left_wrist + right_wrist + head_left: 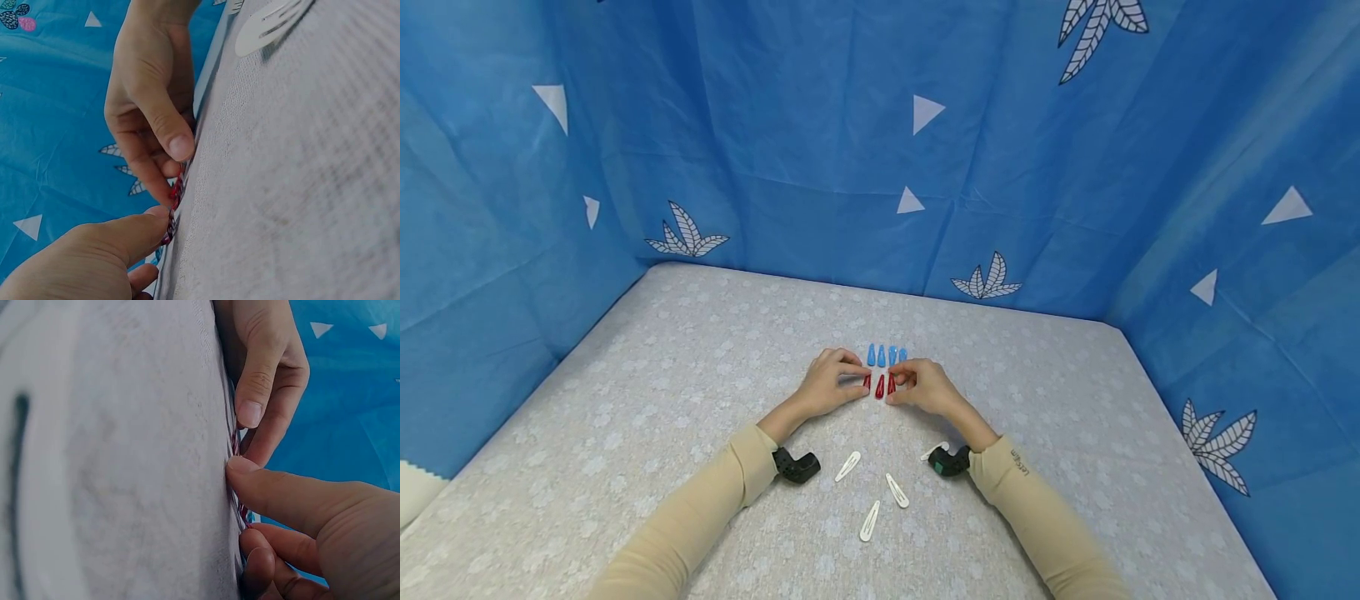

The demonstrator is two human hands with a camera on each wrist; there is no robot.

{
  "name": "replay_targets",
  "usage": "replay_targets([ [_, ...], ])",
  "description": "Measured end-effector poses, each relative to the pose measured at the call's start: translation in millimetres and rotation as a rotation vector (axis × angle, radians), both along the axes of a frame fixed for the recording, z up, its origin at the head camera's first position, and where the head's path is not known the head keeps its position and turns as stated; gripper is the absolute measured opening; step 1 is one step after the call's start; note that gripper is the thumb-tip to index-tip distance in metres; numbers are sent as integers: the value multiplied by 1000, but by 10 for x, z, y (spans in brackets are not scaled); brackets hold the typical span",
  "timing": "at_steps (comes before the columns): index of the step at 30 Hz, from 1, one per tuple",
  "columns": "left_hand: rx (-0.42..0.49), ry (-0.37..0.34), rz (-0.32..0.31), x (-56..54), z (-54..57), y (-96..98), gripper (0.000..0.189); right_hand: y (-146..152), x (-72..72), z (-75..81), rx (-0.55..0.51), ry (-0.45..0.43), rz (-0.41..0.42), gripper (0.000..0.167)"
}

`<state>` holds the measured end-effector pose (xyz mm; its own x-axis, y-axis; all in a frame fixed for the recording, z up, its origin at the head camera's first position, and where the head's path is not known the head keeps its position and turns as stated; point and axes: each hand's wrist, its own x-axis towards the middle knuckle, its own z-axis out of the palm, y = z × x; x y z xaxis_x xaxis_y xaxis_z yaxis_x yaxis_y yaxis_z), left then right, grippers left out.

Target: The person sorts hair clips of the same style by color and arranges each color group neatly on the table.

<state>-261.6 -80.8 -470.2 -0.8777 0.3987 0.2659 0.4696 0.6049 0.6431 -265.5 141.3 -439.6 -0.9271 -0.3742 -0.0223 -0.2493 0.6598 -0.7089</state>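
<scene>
A row of red snap hair clips lies on the pale patterned cloth, just nearer than several blue hair clips (882, 356). My left hand (826, 386) pinches the left red hair clip (867, 382) by its two ends, between thumb and forefinger. At the other end of the row, the thumb and forefinger of my right hand (931, 387) hold the right red hair clip (891, 384) the same way. Between them lies the middle red hair clip (880, 387), touched by neither hand. The right hand partly covers the rightmost blue clip. Both wrist views see the clips edge-on, low against the cloth.
White hair clips lie scattered nearer the body: one on the left (847, 467), one in the middle (897, 491), one closest (869, 522). Another white clip (934, 451) is partly hidden by the right wrist's black camera (950, 462). A blue curtain (835, 225) hangs behind the table.
</scene>
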Motion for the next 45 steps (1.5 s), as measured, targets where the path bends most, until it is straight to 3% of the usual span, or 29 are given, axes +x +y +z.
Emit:
replay_targets([
  [24, 5, 11, 5, 10, 8, 13, 32, 27, 6, -28, 10, 29, -11, 51],
  [45, 11, 12, 9, 14, 13, 10, 32, 111, 125, 98, -15, 11, -6, 51],
])
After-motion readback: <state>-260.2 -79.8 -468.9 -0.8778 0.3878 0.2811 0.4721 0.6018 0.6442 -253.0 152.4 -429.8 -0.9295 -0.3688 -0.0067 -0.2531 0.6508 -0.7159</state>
